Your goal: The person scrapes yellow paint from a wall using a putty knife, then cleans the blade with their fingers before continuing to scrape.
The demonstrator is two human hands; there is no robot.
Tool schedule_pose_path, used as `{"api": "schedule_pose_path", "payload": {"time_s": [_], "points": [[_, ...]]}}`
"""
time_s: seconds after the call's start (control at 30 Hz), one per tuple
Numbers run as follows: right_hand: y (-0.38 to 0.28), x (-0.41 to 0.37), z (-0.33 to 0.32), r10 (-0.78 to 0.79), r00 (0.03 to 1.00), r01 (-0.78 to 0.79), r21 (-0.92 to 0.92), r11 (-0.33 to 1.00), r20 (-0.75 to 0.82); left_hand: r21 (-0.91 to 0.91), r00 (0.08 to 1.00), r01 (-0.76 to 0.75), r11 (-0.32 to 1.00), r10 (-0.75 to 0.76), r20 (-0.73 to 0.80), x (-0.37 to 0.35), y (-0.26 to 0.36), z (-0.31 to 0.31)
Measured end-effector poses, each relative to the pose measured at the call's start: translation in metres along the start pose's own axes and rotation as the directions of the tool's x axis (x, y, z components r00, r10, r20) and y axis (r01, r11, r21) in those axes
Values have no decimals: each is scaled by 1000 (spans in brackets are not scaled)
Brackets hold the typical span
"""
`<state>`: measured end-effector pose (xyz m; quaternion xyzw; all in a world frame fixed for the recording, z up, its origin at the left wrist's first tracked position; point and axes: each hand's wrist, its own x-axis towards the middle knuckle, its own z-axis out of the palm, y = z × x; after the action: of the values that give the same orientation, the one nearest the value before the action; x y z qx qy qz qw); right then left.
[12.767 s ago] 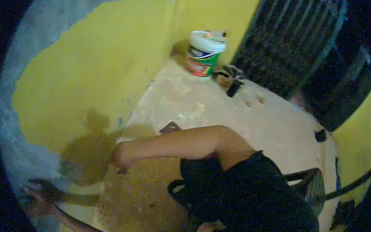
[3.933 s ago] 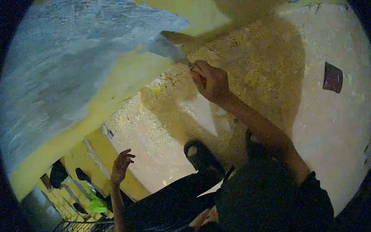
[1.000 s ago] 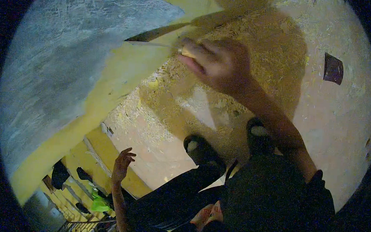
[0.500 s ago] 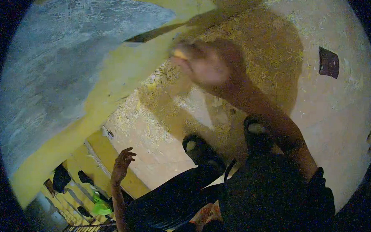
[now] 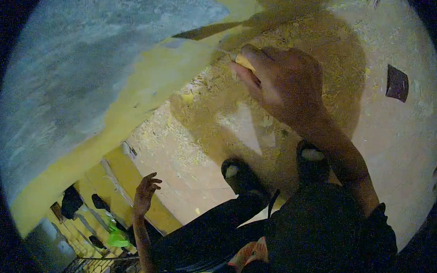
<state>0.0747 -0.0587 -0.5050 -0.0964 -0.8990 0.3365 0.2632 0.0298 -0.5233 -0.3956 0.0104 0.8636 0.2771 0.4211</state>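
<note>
My right hand [image 5: 290, 81] is closed around the yellow handle [image 5: 245, 63] of a tool, close to the lower part of the wall [image 5: 182, 63]. A thin, faint end of the tool points toward the wall; its shape is too blurred to tell. The wall's lower band is yellow, with a grey-blue scraped area [image 5: 86, 69] above it. My left hand [image 5: 145, 194] hangs in the air at the lower left, fingers apart and holding nothing. Yellow flakes [image 5: 194, 140] lie on the floor beneath my right hand.
A dark square piece [image 5: 397, 83] lies on the floor at the right. My feet in dark footwear [image 5: 239, 175] stand on the pale floor. Dark items and a bright green bag-like thing [image 5: 118, 236] are at the lower left, near a metal grille [image 5: 103, 266].
My right hand has moved a little to the right, away from the wall, and is less blurred. My left hand has hardly moved. The view has shifted slightly.
</note>
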Motion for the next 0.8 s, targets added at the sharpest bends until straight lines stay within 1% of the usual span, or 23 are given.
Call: {"api": "schedule_pose_path", "payload": {"time_s": [0.03, 0.07, 0.13, 0.17, 0.23, 0.27, 0.3, 0.33, 0.37, 0.4, 0.47, 0.5, 0.57, 0.6, 0.67, 0.7, 0.77, 0.8], "points": [[0, 0, -3, -36, 999, 31, -150, 988, -32, -34, 1000, 15, 999, -15, -12, 1, -1, 3], [-1, -1, 4, -42, 999, 39, -155, 987, -20, -48, 1000, 17, 999, -17, -7, 1, 0, 7], [-3, -4, 26, 120, 987, -124, 33, 992, 108, 25, 999, 21, 999, -22, 34, 2, 17, 8], [-4, -5, 27, 122, 987, -125, 30, 992, 103, 21, 999, 21, 1000, -22, 24, 3, 26, 11], [-7, -6, 28, -92, 995, 88, -125, 988, -27, 68, 1000, 2, 998, -3, 16, 10, 38, 11], [-5, -7, 19, -89, 996, 85, -117, 989, -29, 105, 1000, -7, 994, 7, 3, 8, 41, 11], [1, -5, 4, -13, 1000, 13, -80, 997, 5, 110, 1000, -9, 994, 10, -2, 6, 41, 9], [5, -1, -6, 58, 998, -56, -48, 997, 38, 40, 1000, -22, 999, 22, -7, 7, 41, 8], [4, 1, -9, 89, 993, -85, -54, 995, 76, -35, 999, -32, 999, 31, -7, 7, 39, 9], [3, 2, -4, 90, 993, -85, -59, 995, 78, -39, 999, -33, 999, 33, -3, 8, 35, 8], [1, 1, 13, 56, 996, -52, 57, 997, -70, 56, 1000, -12, 998, 11, 23, 10, 25, 8], [1, -1, 15, 59, 996, -56, 54, 997, -66, 54, 1000, -10, 998, 8, 29, 10, 22, 11], [-1, -1, 18, 49, 998, -49, -9, 999, -31, -81, 997, -58, 995, 62, 41, 8, 22, 11], [1, -2, 14, 51, 998, -51, 0, 999, -34, -73, 998, -54, 996, 57, 35, 4, 26, 9], [8, -3, -1, 131, 991, -131, -16, 991, -17, 93, 999, -39, 995, 36, 33, 2, 38, 11], [7, 0, -2, 123, 992, -124, -14, 992, -14, 87, 999, -37, 996, 35, 27, 1, 33, 9], [8, 2, -4, 111, 994, -106, -168, 980, 18, -43, 1000, 20, 999, -20, 1, 0, 21, 10], [11, 0, -2, 112, 993, -105, -172, 979, 27, -50, 1000, 24, 998, -24, 7, -1, 18, 12]]}}
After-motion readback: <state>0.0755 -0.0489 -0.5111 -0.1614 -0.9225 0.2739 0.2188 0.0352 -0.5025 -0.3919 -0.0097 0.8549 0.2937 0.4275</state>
